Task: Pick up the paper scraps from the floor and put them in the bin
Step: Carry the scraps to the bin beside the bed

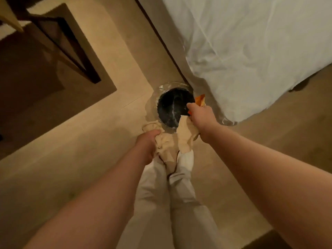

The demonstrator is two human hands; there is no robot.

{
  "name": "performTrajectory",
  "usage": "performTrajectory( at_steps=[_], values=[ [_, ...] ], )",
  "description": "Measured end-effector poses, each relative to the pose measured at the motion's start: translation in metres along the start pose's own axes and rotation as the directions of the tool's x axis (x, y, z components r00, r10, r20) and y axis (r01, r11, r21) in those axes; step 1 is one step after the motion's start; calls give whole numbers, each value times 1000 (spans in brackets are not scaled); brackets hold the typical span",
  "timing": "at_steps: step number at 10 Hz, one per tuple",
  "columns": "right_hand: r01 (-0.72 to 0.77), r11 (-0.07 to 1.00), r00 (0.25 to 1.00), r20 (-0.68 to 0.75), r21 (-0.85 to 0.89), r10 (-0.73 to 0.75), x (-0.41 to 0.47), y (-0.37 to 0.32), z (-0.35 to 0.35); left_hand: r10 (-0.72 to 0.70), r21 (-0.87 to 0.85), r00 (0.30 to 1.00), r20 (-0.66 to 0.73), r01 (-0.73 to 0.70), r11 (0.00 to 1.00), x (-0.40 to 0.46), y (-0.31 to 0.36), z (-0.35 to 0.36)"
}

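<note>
left hand (146,141) gripping crumpled paper (162,146), right hand (199,112) clutching scraps (186,135) over bin (172,106)

Two hands (149,141) (199,112), one bin (170,106), one bed (251,51), two crumpled paper scraps (165,146) (186,135).

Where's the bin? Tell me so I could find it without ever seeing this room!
Find the big white bed and follow its edge down to the near corner. On the floor right beside that corner sits the bin, in front of the person's hands. It is the only round, dark hole there, ringed by a shiny clear plastic liner, while everything around it is pale tan floor or crumpled beige paper.
</note>
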State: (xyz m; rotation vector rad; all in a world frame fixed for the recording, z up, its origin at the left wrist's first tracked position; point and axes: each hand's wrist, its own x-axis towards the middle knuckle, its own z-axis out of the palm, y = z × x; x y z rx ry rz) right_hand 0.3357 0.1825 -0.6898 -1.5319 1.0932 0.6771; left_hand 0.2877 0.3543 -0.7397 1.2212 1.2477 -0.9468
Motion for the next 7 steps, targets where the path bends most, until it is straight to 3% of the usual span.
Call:
performTrajectory(
  at_steps=[2,4,7],
  values=[
    [-130,991,991,38,-7,130,121,49,32,62,173,998,33,-67,983,126,32,37],
    [-376,898,920,208,228,332,209,78,51,87,287,995,42,-95,953,212,46,61],
    [-338,831,937,242,442,253,206,74,27,59,243,990,128,-89,966,192,55,57]
  ],
)
